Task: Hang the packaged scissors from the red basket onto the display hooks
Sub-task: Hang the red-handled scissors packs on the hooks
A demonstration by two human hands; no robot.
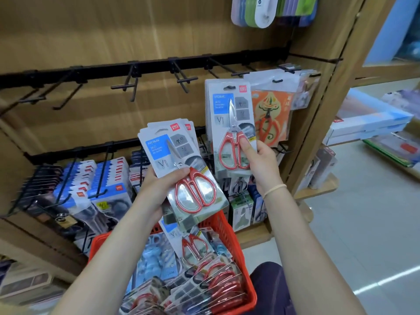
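Packaged scissors, red-handled, hang at a black display hook on the upper rail, right of centre; whether the card's hole is fully over the hook is hard to tell. Right hand pinches that card's lower edge. Left hand grasps a fanned stack of scissor packs above the red basket. Basket sits near, full of more packs. Hooks further left are bare.

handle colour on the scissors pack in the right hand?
Red handles on the scissors pack, pinched by the right hand; clearest in the head view.
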